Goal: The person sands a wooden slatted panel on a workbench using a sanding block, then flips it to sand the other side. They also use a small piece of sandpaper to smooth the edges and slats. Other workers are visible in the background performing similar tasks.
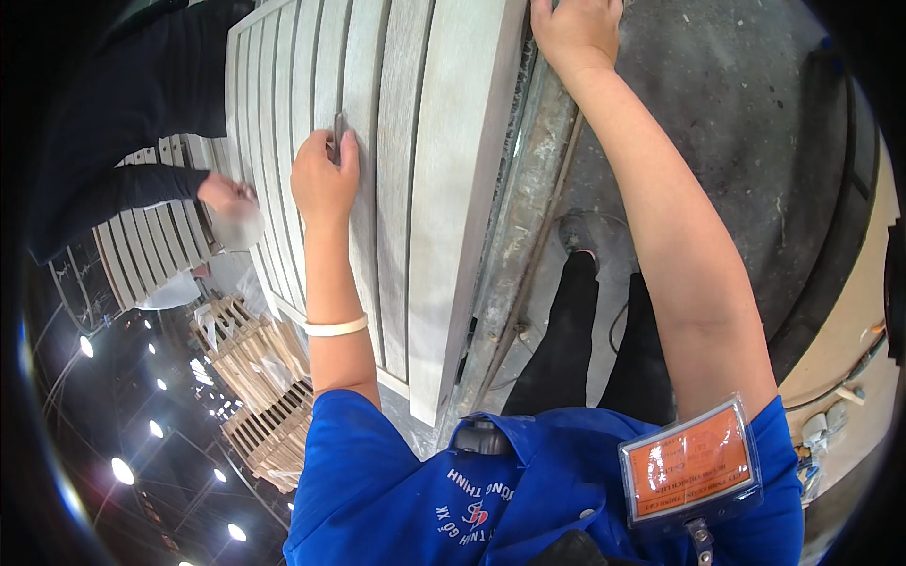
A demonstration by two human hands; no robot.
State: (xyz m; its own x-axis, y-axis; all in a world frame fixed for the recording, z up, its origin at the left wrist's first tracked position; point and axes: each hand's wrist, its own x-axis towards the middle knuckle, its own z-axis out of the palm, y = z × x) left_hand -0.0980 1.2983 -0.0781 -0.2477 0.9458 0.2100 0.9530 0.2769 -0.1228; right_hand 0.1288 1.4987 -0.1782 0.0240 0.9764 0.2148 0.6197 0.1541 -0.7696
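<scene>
A large slatted wooden panel (453, 170), pale whitish-grey with narrow gaps between its slats, lies in front of me. My left hand (324, 184) is over its slats, fingers closed in a pinch around a thin dark grey piece (338, 127). That piece stands along a gap between two slats; its exact kind is unclear. Near the panel's far right corner is my right hand (580, 33), cut off by the top of the view. Its fingertips are out of sight, so whether it grips the panel's edge does not show.
A worn support rail (528, 217) runs under the panel's right side. Across the panel, a co-worker's hand (226, 195) in a dark sleeve holds a blurred pale thing. Another slatted panel (156, 241) and stacked wooden pieces (255, 377) are at left. Grey concrete floor (708, 85) lies to the right.
</scene>
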